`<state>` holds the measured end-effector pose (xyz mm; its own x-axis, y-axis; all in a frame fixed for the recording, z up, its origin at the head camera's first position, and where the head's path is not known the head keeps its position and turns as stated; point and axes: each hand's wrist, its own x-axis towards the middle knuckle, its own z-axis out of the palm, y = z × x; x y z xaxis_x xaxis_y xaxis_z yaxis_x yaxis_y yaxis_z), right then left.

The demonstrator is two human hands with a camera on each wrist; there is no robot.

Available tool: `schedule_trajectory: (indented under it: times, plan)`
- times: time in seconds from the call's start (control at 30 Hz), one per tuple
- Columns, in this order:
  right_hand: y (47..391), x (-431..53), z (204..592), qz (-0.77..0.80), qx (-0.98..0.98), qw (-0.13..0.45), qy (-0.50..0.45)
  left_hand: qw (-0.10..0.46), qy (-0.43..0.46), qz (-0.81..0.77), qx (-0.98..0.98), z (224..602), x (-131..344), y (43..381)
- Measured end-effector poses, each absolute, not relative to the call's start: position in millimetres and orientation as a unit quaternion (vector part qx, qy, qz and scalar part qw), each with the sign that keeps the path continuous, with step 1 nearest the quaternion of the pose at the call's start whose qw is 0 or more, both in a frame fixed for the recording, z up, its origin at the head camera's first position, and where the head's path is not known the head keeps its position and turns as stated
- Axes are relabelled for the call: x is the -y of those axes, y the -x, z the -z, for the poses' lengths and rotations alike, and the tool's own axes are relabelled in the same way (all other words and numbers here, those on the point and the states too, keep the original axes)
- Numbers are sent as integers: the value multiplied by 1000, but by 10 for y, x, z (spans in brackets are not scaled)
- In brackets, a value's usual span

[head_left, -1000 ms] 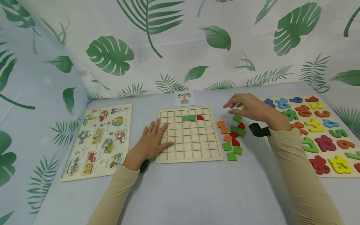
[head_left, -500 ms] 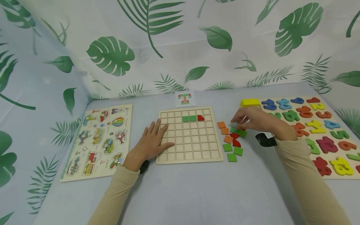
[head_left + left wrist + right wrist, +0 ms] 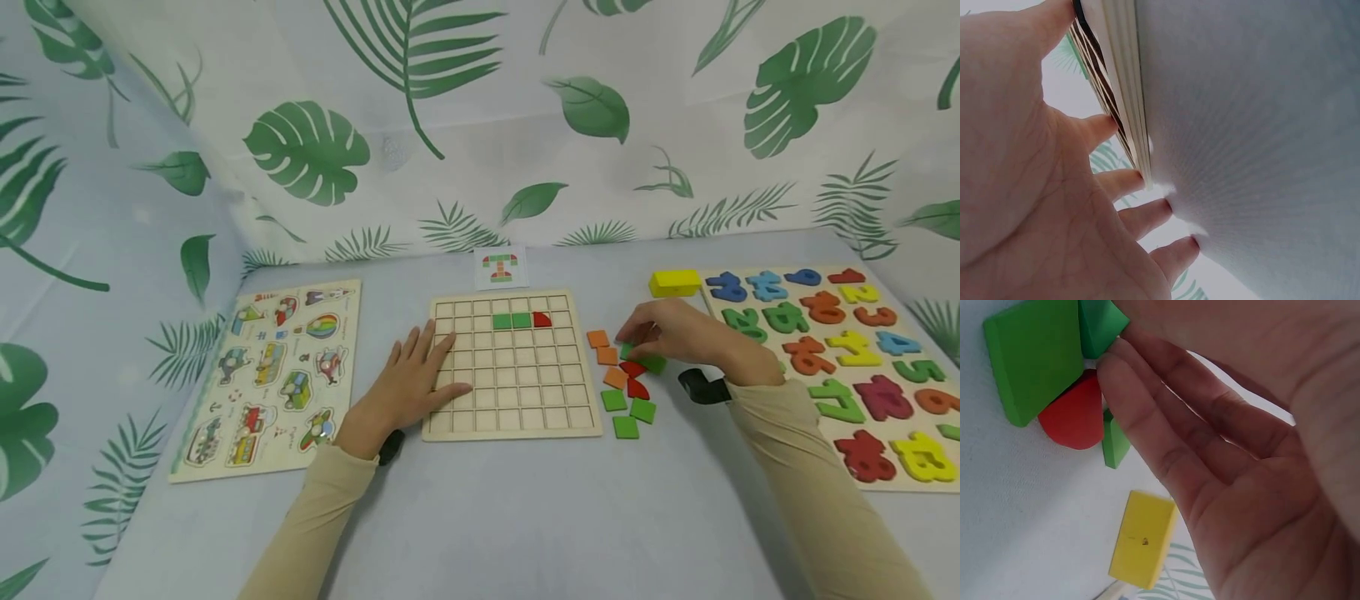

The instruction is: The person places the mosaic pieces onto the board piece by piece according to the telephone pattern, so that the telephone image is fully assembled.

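Observation:
My left hand (image 3: 401, 383) lies spread on the left edge of a wooden grid board (image 3: 510, 431). In the left wrist view, its fingers (image 3: 1147, 219) reach past the board's side. Two green square tiles (image 3: 511, 321) and a red quarter-round tile (image 3: 541, 319) sit in the board's second row. To the right, my right hand (image 3: 678, 337) is over a cluster of loose tiles. Its thumb and fingers pinch a green square tile (image 3: 1099, 328). Next to it lie another green square tile (image 3: 1035, 362) and a red quarter-round tile (image 3: 1075, 415).
Orange tiles (image 3: 607, 357), with more red and green tiles, lie right of the board. A pattern card (image 3: 501, 268) is behind it. A yellow block (image 3: 673, 283) stands beside a number puzzle (image 3: 832, 400) at right. A picture puzzle (image 3: 277, 375) lies at left.
My right hand has come down onto the loose tiles and its fingers have closed around a green one, uncovering the yellow block. The left hand stays on the board. The head view has shifted slightly.

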<state>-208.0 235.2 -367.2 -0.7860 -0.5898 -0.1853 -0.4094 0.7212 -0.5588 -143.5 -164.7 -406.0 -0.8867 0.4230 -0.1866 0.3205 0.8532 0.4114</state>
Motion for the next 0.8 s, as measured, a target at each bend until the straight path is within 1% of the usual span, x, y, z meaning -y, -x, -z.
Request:
schedule_trajectory:
  times: [0.5, 0.8]
  plan:
    - [2089, -2293, 3657, 239, -922, 198, 233, 130, -197, -183, -954, 4065, 1639, 1428]
    - [2087, -2310, 3663, 243, -922, 195, 230, 128, -198, -179, -955, 4079, 1636, 1435]
